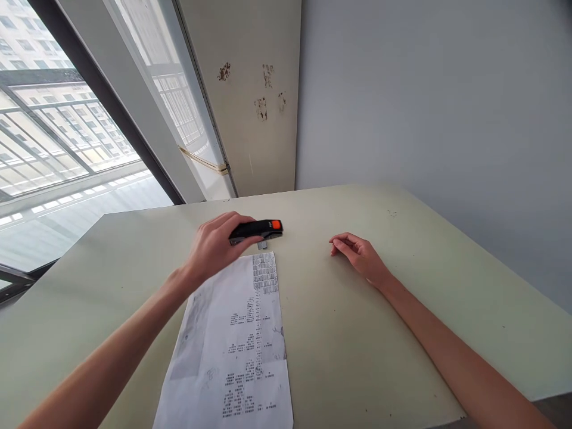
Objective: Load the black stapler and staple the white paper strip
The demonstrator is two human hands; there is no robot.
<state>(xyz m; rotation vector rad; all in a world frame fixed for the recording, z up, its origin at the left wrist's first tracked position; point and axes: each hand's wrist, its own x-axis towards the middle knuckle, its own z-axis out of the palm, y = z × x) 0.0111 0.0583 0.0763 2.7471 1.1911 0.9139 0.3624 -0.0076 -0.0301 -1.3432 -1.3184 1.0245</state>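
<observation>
My left hand (218, 241) is wrapped round a black stapler (254, 229) with an orange-red square on its end, holding it by its rear part. Just below the stapler, a small grey piece (263, 245) shows, partly hidden; I cannot make out what it is. Printed paper (236, 333) lies flat under my left forearm, its far edge close to the stapler. To the right, my right hand (355, 250) rests on the table, apart from paper and stapler. Its fingers are curled together against the thumb, and nothing shows in them.
The pale green table (447, 310) reaches to a grey wall (424, 89) on the right. Behind it stands a cream-coloured fridge-like cabinet (250, 143) with brown marks. A large window (67, 131) is at the left, with railings beyond.
</observation>
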